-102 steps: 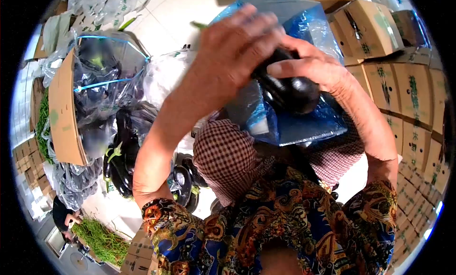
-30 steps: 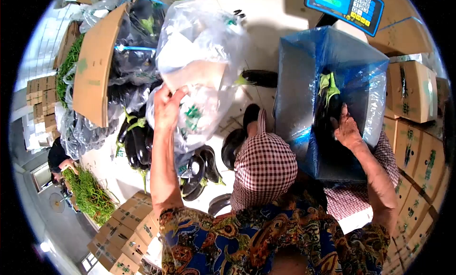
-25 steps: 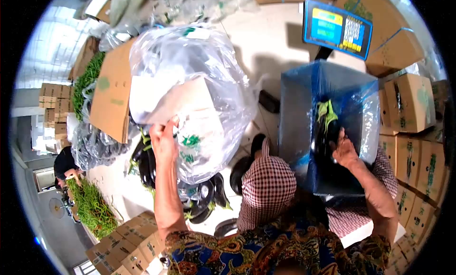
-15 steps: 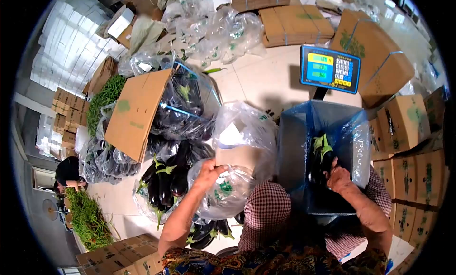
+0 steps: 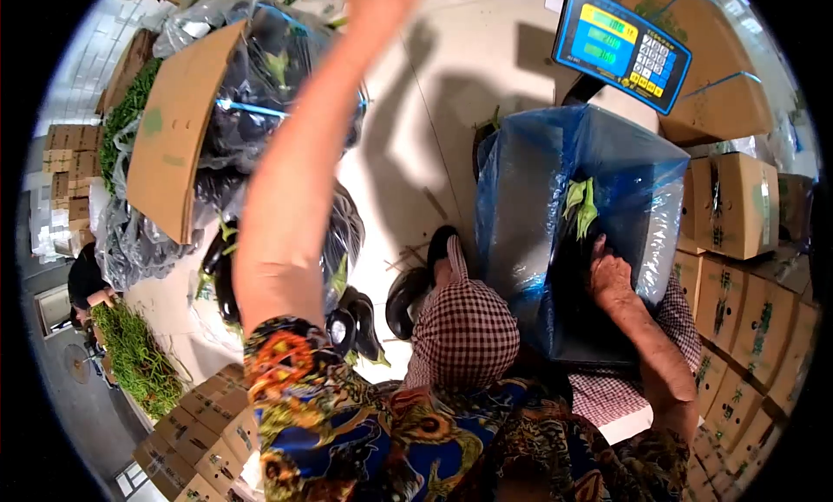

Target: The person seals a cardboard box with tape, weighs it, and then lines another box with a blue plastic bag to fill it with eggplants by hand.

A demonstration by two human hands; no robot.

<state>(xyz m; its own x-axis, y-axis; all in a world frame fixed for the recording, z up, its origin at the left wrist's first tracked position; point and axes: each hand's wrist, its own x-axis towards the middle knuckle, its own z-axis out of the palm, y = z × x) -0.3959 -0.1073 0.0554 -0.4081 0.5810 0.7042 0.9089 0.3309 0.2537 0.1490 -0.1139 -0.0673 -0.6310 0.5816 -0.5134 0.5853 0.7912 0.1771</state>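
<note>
My left hand (image 5: 382, 0) is far forward at the top edge, blurred and partly cut off, so its fingers and anything in them cannot be made out. My right hand (image 5: 613, 276) is inside a crate lined with blue plastic (image 5: 523, 229), its fingers curled against the side of a dark eggplant (image 5: 568, 263). That eggplant's green stem end (image 5: 583, 205) points forward. Part of its body is lost in shadow. More eggplants (image 5: 368, 328) lie on the floor left of my knee, partly behind my left forearm.
A scale display (image 5: 620, 49) stands beyond the crate. Cardboard boxes (image 5: 733, 307) are stacked at the right. Bagged eggplants (image 5: 252, 85) sit behind an open carton flap (image 5: 185, 137) at the left. Green peppers (image 5: 139, 363) lie in a heap near another person (image 5: 85, 281).
My left hand has let go of the clear plastic bag and swung far forward. The bag is gone from beside my knee. My right hand remains at the eggplant. The view has shifted.
</note>
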